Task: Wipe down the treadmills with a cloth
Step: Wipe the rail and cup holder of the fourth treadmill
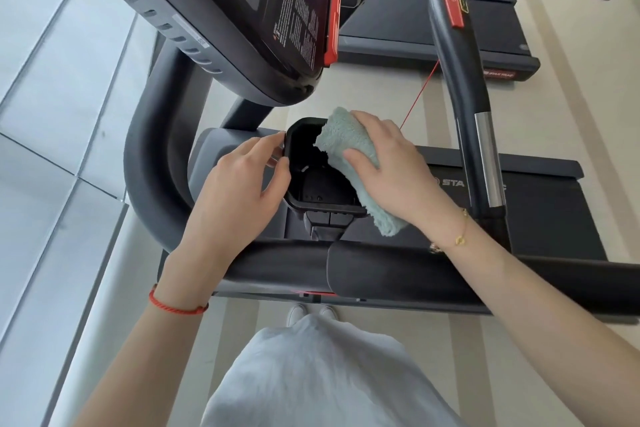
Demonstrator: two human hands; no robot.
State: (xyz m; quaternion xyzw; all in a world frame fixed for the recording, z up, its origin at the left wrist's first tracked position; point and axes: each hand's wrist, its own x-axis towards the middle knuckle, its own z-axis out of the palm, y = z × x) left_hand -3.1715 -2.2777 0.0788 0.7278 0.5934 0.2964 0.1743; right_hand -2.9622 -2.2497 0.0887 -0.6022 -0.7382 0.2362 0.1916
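Note:
A folded pale green cloth (349, 149) lies over the right rim of the treadmill's black cup holder (311, 198). My right hand (391, 166) lies on top of the cloth, thumb curled round its edge, and holds it against the rim. My left hand (242, 180) grips the cup holder's left rim with thumb and fingertips. The dark treadmill console (242, 10) with a green button rises at the top left. The black front handlebar (346, 267) crosses below my wrists.
A curved side handrail (460, 80) with a red pad and a chrome section stands at the right. A thin red safety cord (420, 94) runs down from it. A second treadmill deck (433, 24) lies beyond. Pale floor tiles (52, 114) lie at the left.

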